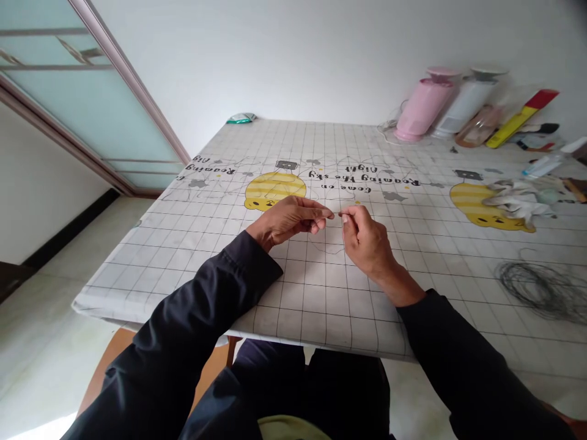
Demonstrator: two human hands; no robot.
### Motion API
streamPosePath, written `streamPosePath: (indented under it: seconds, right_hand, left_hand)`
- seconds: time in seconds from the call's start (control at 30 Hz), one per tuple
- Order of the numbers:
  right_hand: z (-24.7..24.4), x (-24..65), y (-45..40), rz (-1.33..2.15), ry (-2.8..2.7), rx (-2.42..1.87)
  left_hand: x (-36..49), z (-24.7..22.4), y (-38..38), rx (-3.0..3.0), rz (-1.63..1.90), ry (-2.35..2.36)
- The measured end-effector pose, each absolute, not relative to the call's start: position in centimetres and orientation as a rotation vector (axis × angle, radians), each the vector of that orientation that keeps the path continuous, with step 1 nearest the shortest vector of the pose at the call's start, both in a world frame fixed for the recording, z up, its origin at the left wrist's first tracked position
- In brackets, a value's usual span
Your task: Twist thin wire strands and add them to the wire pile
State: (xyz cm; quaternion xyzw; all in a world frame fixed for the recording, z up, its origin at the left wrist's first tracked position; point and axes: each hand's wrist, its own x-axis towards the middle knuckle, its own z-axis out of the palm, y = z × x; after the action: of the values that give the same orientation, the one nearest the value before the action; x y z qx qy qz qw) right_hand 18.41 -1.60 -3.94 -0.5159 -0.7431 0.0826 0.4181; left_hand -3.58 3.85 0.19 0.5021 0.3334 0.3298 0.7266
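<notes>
Over the middle of the table, my left hand (296, 219) is closed in a pinch, thumb against forefinger. Facing it closely, my right hand (367, 238) pinches as well. A thin wire (337, 213) spans the small gap between the two sets of fingertips. It is so fine that I cannot make out whether it is metal or thread. Part of it seems to hang in a loose curve below the hands. Both hands are held just above the white checked tablecloth (293, 287). What lies inside the fingertips is hidden.
A loose coil of dark wire (541, 287) lies at the right. Behind it are a crumpled whitish cloth (523, 201) and a clear bottle (554, 159). Pink (424, 107) and white cylinders (463, 104) and a yellow-red box (523, 119) stand back right. A green packet (241, 118) lies at the far edge.
</notes>
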Motion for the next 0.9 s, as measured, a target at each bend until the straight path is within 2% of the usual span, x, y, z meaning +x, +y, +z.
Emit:
streamPosePath:
  seconds: [0.9]
  right_hand:
    - [-4.6, 16.6, -1.9, 0.094, -1.658, -1.391]
  left_hand:
    - [-2.8, 0.1, 4.3, 1.152, 0.637, 0.701]
